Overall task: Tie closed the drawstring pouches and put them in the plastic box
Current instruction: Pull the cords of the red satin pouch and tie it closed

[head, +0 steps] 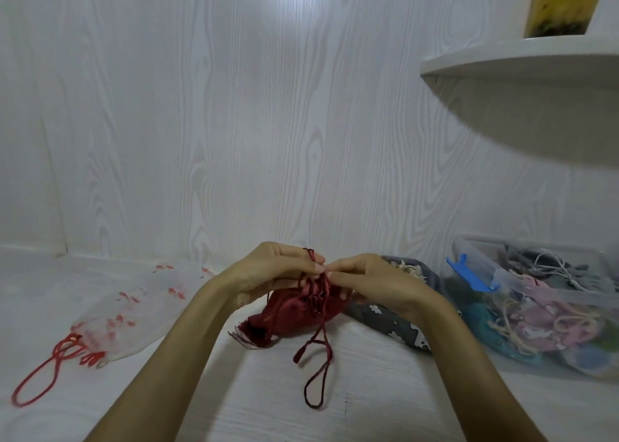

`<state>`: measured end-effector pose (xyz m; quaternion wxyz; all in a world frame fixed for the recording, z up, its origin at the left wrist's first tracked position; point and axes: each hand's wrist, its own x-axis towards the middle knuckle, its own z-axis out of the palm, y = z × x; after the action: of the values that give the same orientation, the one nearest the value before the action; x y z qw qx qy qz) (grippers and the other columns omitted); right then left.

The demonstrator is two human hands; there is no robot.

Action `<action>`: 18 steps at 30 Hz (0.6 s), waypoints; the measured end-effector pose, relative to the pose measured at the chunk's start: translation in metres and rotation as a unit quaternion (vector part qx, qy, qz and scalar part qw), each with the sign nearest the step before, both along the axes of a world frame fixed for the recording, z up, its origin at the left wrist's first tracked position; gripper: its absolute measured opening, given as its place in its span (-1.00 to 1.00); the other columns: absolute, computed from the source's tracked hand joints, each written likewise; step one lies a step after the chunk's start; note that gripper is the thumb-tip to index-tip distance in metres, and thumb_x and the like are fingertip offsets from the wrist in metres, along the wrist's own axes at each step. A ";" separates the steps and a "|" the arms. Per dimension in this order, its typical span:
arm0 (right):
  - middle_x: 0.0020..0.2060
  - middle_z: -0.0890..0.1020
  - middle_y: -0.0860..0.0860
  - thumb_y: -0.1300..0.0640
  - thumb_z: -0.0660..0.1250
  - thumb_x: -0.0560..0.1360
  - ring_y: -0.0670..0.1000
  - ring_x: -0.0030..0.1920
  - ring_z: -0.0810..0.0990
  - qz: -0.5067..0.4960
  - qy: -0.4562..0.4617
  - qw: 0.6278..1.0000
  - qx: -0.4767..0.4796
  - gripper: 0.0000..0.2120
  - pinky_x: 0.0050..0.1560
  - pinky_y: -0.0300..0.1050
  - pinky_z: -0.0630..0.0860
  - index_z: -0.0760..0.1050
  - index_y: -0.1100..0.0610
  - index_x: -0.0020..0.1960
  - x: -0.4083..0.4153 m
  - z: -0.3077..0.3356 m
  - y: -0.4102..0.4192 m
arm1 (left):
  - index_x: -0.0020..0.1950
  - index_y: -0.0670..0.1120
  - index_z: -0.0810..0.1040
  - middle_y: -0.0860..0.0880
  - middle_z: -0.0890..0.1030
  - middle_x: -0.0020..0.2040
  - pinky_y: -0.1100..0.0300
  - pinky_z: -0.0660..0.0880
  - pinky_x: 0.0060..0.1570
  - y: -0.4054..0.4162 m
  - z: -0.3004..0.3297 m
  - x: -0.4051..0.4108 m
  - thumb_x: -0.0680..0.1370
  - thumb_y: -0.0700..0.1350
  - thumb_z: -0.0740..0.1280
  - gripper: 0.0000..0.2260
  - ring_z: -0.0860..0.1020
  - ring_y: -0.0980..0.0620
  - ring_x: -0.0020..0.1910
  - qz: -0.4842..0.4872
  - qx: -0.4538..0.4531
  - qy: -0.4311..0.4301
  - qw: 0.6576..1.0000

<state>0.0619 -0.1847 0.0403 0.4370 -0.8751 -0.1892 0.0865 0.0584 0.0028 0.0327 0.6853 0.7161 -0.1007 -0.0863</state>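
We have both hands at the gathered mouth of the dark red pouch (pixel 301 311): our left hand (pixel 268 271) pinches the cord (pixel 316 351) between thumb and fingertips just above the neck, and our right hand (pixel 365 281) meets it fingertip to fingertip, pinching the same cord from the other side. We judge this the tying step, mid-knot; whether the knot is tight yet we cannot tell. The pouch rests on the white table (pixel 368 408) under our hands, satin-like, puckered at the neck, with a fringed tassel low on its left and cord loops trailing toward us. The sheer white pouch (pixel 134 317) with red print lies well to the left, untied. A grey patterned pouch (pixel 398 327) waits beside the plastic box (pixel 536 307), which already holds many pouches.
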 end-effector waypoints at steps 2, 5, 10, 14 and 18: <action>-0.37 0.59 -0.14 0.08 0.29 0.55 -0.15 -0.27 0.50 0.000 0.012 1.000 0.022 -0.82 -0.23 -0.36 0.44 0.64 0.06 0.05 0.000 0.000 0.001 | -0.16 -0.06 0.71 -0.06 0.69 -0.21 0.37 0.57 -0.16 0.000 0.001 0.000 0.42 -0.25 0.45 -0.90 0.64 0.11 -0.25 0.004 0.012 -0.027 1.000; -0.18 0.68 0.03 0.11 0.29 0.55 -0.06 -0.16 0.56 -0.012 0.010 0.999 0.052 -0.83 -0.05 -0.21 0.50 0.66 0.09 0.01 0.001 0.000 0.000 | -0.14 -0.11 0.70 -0.06 0.71 -0.18 0.34 0.58 -0.11 0.002 0.004 0.000 0.41 -0.26 0.46 -0.91 0.67 0.09 -0.17 0.027 0.031 -0.061 0.997; -0.30 0.68 -0.14 0.10 0.34 0.52 -0.10 -0.22 0.60 -0.041 -0.060 0.993 0.093 -0.88 -0.03 -0.18 0.55 0.67 0.02 -0.08 0.006 0.000 -0.003 | -0.19 -0.10 0.71 0.04 0.72 -0.25 0.36 0.59 -0.21 0.007 0.001 0.006 0.36 -0.27 0.52 -0.90 0.67 0.16 -0.22 0.140 0.049 -0.127 0.981; -0.44 0.64 -0.16 0.01 0.34 0.51 -0.18 -0.37 0.55 -0.027 -0.068 0.991 0.116 -0.84 -0.27 -0.40 0.47 0.67 0.04 -0.10 0.003 -0.001 0.004 | -0.13 -0.14 0.70 -0.05 0.72 -0.23 0.34 0.58 -0.14 -0.001 -0.006 0.009 0.35 -0.23 0.53 -0.87 0.69 0.09 -0.21 0.200 0.046 -0.220 0.954; -0.29 0.69 -0.08 -0.03 0.29 0.54 -0.17 -0.42 0.57 -0.055 0.026 0.989 0.135 -0.75 -0.44 -0.39 0.37 0.65 0.10 -0.08 0.004 -0.006 0.007 | -0.17 -0.12 0.70 -0.01 0.72 -0.24 0.29 0.59 -0.14 -0.011 -0.009 0.008 0.37 -0.23 0.52 -0.92 0.70 0.07 -0.22 0.193 0.031 -0.276 0.941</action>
<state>0.0655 -0.1778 0.0348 0.5600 -0.8145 -0.1394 0.0593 0.0668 -0.0078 0.0240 0.6115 0.7382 -0.1430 0.2462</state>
